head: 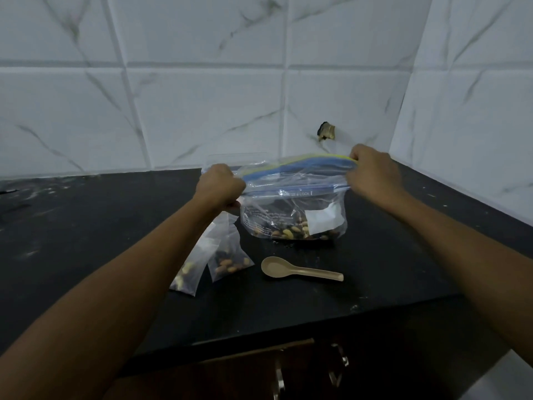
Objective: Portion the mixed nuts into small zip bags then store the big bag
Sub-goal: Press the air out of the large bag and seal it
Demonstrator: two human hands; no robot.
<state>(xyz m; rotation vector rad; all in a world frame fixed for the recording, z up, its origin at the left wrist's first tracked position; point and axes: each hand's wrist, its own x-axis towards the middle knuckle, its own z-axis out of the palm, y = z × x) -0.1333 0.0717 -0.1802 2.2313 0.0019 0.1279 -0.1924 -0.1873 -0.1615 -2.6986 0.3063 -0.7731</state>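
A big clear zip bag (291,209) with a blue and yellow zip strip stands upright on the black counter (86,232), mixed nuts lying in its bottom. My left hand (220,186) grips the left end of its top edge. My right hand (372,171) pinches the right end of the zip strip. Two small zip bags holding nuts lie left of the big bag: one (229,259) beside my left forearm, the other (190,269) partly hidden under that forearm. A beige plastic spoon (300,271) lies on the counter in front of the big bag.
White marble-look tiled walls (202,111) meet in a corner at the back right. A small fitting (326,131) sticks out of the wall behind the bag. Another clear bag (239,160) stands behind the big one. Below the counter's front edge are dark cabinet doors with metal handles (340,362).
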